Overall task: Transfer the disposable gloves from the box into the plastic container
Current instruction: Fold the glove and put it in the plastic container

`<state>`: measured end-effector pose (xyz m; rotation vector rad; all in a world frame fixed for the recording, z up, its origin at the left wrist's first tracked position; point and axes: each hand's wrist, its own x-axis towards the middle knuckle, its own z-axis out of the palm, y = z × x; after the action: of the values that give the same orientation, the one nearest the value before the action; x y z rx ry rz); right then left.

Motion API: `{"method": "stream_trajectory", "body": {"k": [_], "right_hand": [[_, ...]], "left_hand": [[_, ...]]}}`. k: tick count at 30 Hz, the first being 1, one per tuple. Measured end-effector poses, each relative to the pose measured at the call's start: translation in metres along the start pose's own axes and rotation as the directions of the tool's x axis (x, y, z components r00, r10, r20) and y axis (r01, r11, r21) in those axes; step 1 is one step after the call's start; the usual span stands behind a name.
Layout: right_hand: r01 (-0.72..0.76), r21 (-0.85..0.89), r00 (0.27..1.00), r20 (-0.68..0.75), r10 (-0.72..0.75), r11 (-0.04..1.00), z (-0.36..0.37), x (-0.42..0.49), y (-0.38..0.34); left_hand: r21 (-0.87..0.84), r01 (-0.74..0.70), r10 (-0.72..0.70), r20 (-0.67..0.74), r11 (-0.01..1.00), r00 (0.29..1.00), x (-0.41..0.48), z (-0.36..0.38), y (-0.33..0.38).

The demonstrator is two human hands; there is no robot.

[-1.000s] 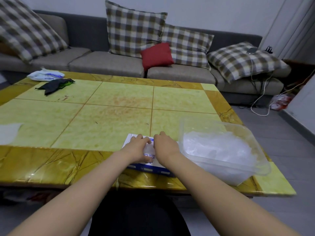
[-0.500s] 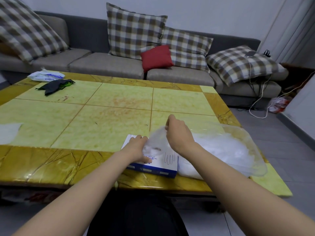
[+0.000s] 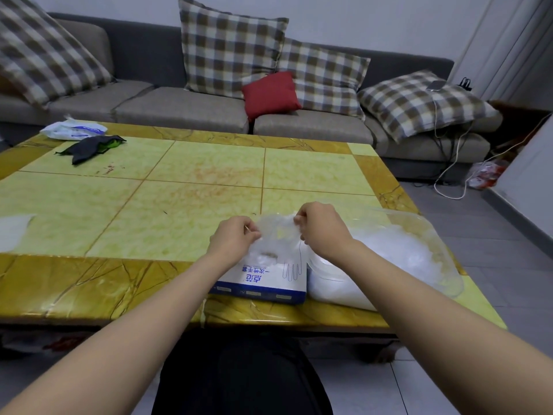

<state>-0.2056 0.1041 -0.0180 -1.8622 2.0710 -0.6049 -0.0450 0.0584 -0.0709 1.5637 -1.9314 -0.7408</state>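
Clear plastic glove (image 3: 276, 232) is stretched above the box (image 3: 266, 280), pinched by left hand (image 3: 236, 236) and right hand (image 3: 321, 230). Next, I'd judge, it goes right into the container (image 3: 425, 232) touching the box on the tabletop (image 3: 119, 205).

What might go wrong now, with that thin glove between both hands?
The glove, pinched by the left hand and right hand, is flimsy and may tear. It reaches down to the box, so others may come out with it. Neither hand holds the box, which sits near the table edge; a tug might slide it off.
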Motion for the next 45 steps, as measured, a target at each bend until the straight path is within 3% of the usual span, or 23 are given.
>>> {"method": "stream_trajectory", "body": {"k": [8,12,14,17,19,21,24,26,28,31,35,38,42,45], "right_hand": [[-0.075,0.033,0.99,-0.118,0.078,0.997,-0.013,0.003,0.007],[-0.053,0.075,0.982,-0.176,0.066,0.996,-0.025,0.007,0.021],[-0.052,0.09,0.978,-0.195,0.069,0.995,-0.029,0.008,0.025],[-0.046,0.089,0.974,-0.219,0.065,0.995,-0.034,0.008,0.028],[-0.04,0.088,0.973,-0.225,0.059,0.995,-0.038,0.006,0.029],[-0.027,0.077,0.973,-0.228,0.044,0.997,-0.044,0.001,0.032],[-0.005,0.052,0.975,-0.224,0.017,0.999,-0.053,-0.006,0.037],[0.011,0.028,0.976,-0.218,-0.004,1.0,-0.059,-0.01,0.041],[0.036,0.003,0.976,-0.217,-0.034,0.999,-0.063,-0.015,0.044],[0.117,-0.014,0.968,-0.223,-0.118,0.993,-0.067,-0.024,0.046],[0.214,-0.029,0.963,-0.158,-0.216,0.976,-0.072,-0.038,0.052],[0.165,-0.077,0.982,-0.076,-0.171,0.983,-0.075,-0.047,0.059],[0.163,-0.025,0.953,-0.254,-0.164,0.986,-0.088,-0.048,0.063],[0.098,0.073,0.99,-0.113,-0.089,0.992,-0.093,-0.041,0.065]], "left_hand": [[0.148,0.026,-0.031,0.035,0.989,0.999,-0.005,-0.005,-0.009],[0.168,-0.122,0.118,0.032,0.978,0.993,-0.013,-0.004,-0.003],[0.161,-0.174,0.15,0.153,0.971,0.977,-0.019,0.001,0.006],[0.228,-0.185,0.076,0.415,0.956,0.907,-0.027,0.01,0.015],[0.26,-0.171,0.033,0.461,0.95,0.887,-0.026,0.013,0.016],[0.204,-0.107,0.016,0.403,0.973,0.915,-0.023,0.01,0.022],[0.058,-0.067,0.058,0.154,0.996,0.986,-0.014,-0.001,0.045],[-0.082,-0.086,0.089,0.026,0.993,0.996,-0.011,-0.01,0.066],[-0.179,-0.094,0.106,0.058,0.979,0.993,-0.011,-0.016,0.086],[-0.166,-0.104,0.134,0.18,0.981,0.974,-0.012,-0.014,0.109],[-0.3,-0.173,0.195,0.048,0.938,0.98,-0.008,-0.007,0.127],[-0.232,-0.256,0.268,0.021,0.938,0.963,-0.006,-0.008,0.137],[-0.184,-0.319,0.345,0.13,0.93,0.93,-0.008,-0.012,0.146],[-0.181,-0.378,0.41,0.194,0.908,0.891,-0.01,-0.011,0.154]]}}
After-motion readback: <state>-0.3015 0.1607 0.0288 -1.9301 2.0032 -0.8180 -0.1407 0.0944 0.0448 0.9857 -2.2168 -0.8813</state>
